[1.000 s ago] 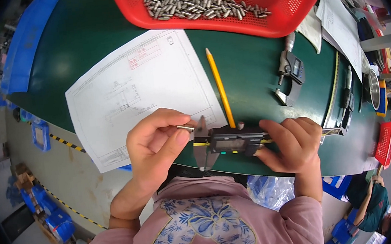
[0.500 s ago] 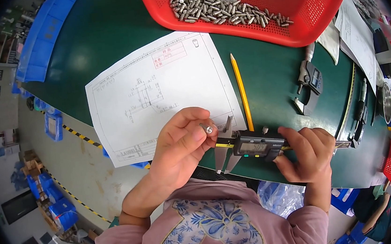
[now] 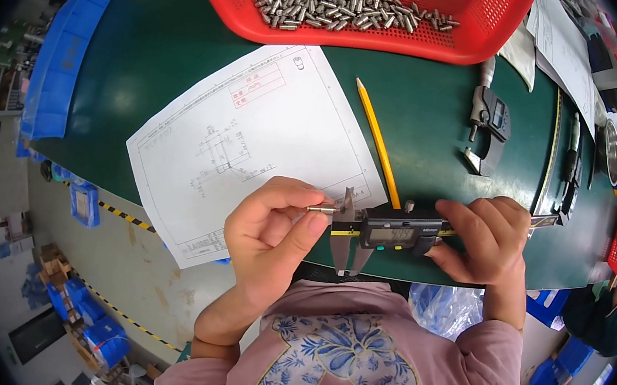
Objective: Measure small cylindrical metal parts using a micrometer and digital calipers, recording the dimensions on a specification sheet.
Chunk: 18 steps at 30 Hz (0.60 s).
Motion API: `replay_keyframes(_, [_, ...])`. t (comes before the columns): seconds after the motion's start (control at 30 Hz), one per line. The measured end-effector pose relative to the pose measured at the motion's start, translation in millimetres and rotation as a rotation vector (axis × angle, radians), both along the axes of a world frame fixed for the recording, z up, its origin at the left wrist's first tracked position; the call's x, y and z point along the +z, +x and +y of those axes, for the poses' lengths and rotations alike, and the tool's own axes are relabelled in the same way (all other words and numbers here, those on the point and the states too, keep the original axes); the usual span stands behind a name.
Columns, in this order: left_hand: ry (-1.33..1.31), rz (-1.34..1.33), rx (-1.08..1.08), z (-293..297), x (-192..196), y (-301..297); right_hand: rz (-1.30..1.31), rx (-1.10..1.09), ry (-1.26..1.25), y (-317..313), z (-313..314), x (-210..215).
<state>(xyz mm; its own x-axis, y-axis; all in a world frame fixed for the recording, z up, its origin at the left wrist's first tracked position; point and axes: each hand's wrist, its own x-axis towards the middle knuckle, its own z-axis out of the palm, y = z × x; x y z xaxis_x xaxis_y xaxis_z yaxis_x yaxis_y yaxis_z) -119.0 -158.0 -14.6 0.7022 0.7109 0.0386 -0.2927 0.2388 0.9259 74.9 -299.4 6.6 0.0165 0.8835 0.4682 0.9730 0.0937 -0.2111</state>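
Between the thumb and fingers of my left hand [image 3: 271,233] is a small silver metal pin [image 3: 322,209], lying roughly level, with its free end toward the caliper. My right hand [image 3: 487,238] grips a digital caliper [image 3: 399,233] by the right part of its beam, thumb below and fingers above. The caliper's small upper jaws are right beside the pin's end; I cannot tell whether they touch it. Its long lower jaws are slightly apart, with nothing visible between them. Under my left hand lies a white sheet with a technical drawing [image 3: 194,159].
A red perforated basket [image 3: 487,4] holds a heap of metal pins [image 3: 350,9] at the far side. On the green table [image 3: 420,115] lie a yellow pencil [image 3: 378,141] and a digital micrometer [image 3: 491,123]. A blue bin [image 3: 59,68] stands far left.
My left hand has turned the pin from end-on to side-on. The lower caliper jaws look closer together. The whole view has shifted slightly.
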Motion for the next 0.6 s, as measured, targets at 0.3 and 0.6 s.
replay_keyframes(0.3, [0.089,0.048,-0.015,0.1,-3.8,-2.6,-0.016,-0.053,-0.106,-3.0,-6.6,0.1])
replay_keyframes(0.6, [0.098,0.057,-0.010,-1.7,-5.2,-3.1,-0.014,-0.007,0.000,0.1,-0.7,0.3])
